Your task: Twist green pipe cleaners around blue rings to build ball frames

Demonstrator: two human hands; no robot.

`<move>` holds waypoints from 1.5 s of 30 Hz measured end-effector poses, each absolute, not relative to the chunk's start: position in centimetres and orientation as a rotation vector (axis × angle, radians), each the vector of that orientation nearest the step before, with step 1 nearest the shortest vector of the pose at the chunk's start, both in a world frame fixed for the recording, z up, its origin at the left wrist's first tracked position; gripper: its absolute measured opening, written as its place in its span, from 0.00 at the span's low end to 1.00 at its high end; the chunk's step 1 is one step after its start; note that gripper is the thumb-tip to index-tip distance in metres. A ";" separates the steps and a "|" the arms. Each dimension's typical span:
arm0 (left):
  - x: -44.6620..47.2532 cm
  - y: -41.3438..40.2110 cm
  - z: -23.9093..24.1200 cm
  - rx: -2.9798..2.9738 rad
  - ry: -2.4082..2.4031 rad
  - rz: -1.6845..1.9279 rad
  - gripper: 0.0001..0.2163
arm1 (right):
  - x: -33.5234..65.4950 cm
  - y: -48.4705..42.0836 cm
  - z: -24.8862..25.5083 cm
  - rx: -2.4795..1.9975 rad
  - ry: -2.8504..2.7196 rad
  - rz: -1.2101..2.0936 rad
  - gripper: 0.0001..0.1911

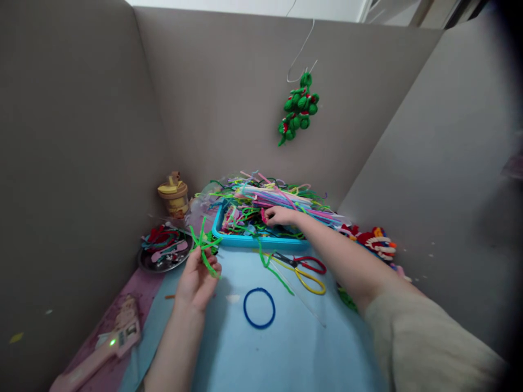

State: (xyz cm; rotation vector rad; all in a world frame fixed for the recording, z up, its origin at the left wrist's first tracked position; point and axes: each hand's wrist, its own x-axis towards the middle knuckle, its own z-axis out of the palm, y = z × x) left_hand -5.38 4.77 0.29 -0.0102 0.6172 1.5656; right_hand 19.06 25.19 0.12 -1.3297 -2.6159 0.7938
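Holding a bright green star of fuzzy wires, the left hand sits left of centre in the frame, palm turned partly up. Its thumb and fingertips appear to pinch the star near its crossing, probably so the spokes stay free and uncrushed; the other fingers curl loosely below. The spokes fan outward, so there is no single clear long axis; the longest line runs from a tip pointing up the frame to one bending down and right, across the fingers.

At the centre, the right hand reaches over a blue tray, thumb and forefinger pressed together on a small pink piece. The piece stands roughly upright; its lower end is hard to make out. Heaped fuzzy wires fill the tray and rise behind it, the straight ones slanting down to the right, seemingly kept there for easy reach.

Just below the tray lie red-and-yellow scissors, blades pointing up and left, and a bent green strand. A dark blue ring lies flat at lower centre, perhaps set apart from the heap to stay findable. A metal bowl stands at left.
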 end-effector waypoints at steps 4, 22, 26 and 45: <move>-5.1 4.7 0.2 0.022 0.640 1.531 0.07 | 19.2 23.3 1.6 -1.226 -2.441 1.089 0.05; -2.1 3.8 -1.7 0.498 0.821 1.407 0.08 | 15.1 10.1 2.4 -1.010 -2.011 1.840 0.09; -2.0 3.9 -2.0 0.548 0.830 1.412 0.09 | 15.0 9.8 2.2 -0.961 -2.061 1.866 0.13; -2.4 3.5 -1.1 0.302 0.710 1.421 0.01 | 17.1 12.1 1.8 -0.954 -2.410 0.961 0.07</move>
